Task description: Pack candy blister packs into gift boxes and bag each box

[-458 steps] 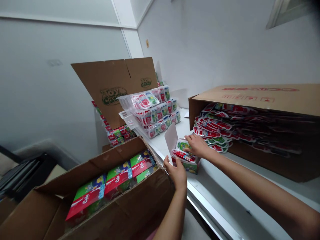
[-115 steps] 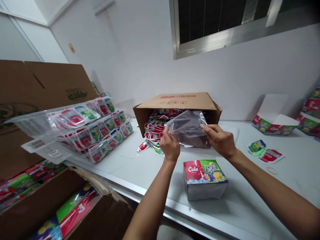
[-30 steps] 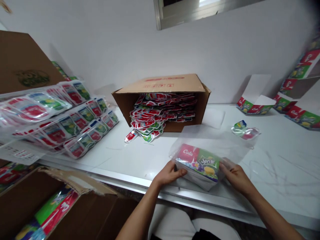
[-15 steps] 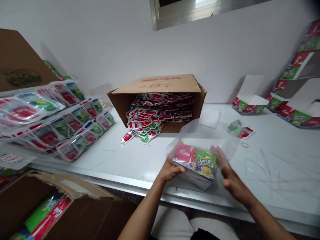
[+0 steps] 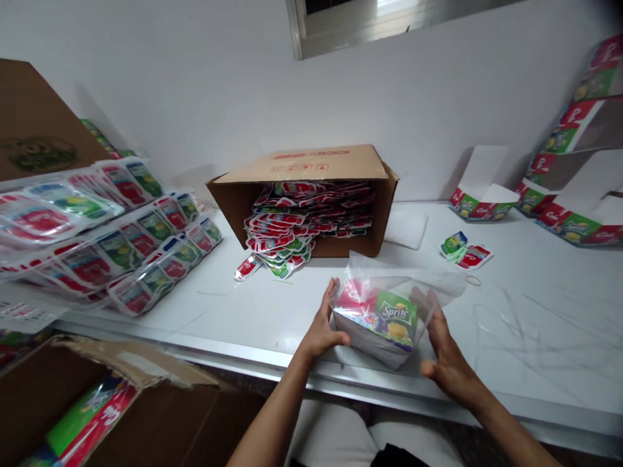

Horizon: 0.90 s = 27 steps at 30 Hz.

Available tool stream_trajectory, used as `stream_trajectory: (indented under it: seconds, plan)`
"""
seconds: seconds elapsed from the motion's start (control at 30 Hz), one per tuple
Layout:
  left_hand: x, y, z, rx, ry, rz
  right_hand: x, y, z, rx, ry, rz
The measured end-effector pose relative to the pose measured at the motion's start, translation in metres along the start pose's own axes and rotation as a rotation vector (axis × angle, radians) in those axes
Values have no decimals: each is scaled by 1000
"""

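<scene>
A small printed carton, with red Cola and green Sprite panels, sits near the table's front edge inside a clear plastic bag. The bag's loose mouth spreads over the carton's far side and to the right. My left hand rests against the carton's left side, fingers apart, thumb toward the front. On the right, my right hand is spread, its fingertips at the bag's film and partly behind it. Whether those fingertips press on the carton cannot be made out.
An open cardboard box spills pouch-shaped packets behind the carton. Strips of packets are stacked at left, above another cardboard box. Loose packets, a rubber band and folded display cartons lie right.
The bag's film has settled lower over the carton, its far edge dropping toward the right. My left thumb has come off the carton's front, and my right hand has opened slightly away.
</scene>
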<state>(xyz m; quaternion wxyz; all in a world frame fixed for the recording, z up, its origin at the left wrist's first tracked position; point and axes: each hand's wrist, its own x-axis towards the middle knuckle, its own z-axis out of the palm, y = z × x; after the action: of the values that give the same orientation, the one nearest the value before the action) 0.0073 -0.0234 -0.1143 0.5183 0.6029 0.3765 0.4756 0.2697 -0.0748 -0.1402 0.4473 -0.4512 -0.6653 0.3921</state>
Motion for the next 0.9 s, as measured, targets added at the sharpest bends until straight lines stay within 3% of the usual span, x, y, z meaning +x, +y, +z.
stream_trajectory:
  seconds: [0.07, 0.17, 0.3, 0.37, 0.43, 0.5, 0.63, 0.7, 0.8, 0.9]
  plan:
    - [2, 1, 4, -54, 19, 43, 1, 1, 7, -21, -42, 38]
    - [-2, 0, 11, -70, -42, -20, -5, 9, 14, -169, -135, 152]
    - [-10, 1, 11, -21, -124, -116, -8, 12, 10, -381, -199, 86]
    - [-7, 7, 9, 118, -19, -158, 2, 3, 7, -392, -164, 85]
    - [2, 17, 5, 279, 136, -214, 18, -9, 5, -321, -72, 188]
    - [10, 28, 1, 357, 201, -262, 36, -18, 2, -214, -7, 294]
    - [5, 33, -2, 228, 11, -269, 53, -14, -2, -99, -184, 199]
    - [-5, 28, 3, 214, -19, -234, 51, -6, 0, -132, -211, 195]
    - [-15, 19, 16, 421, 150, -249, 48, -2, 7, -318, -173, 227]
    - [-17, 15, 28, 751, 329, -325, 48, -7, 15, -638, -177, 134]
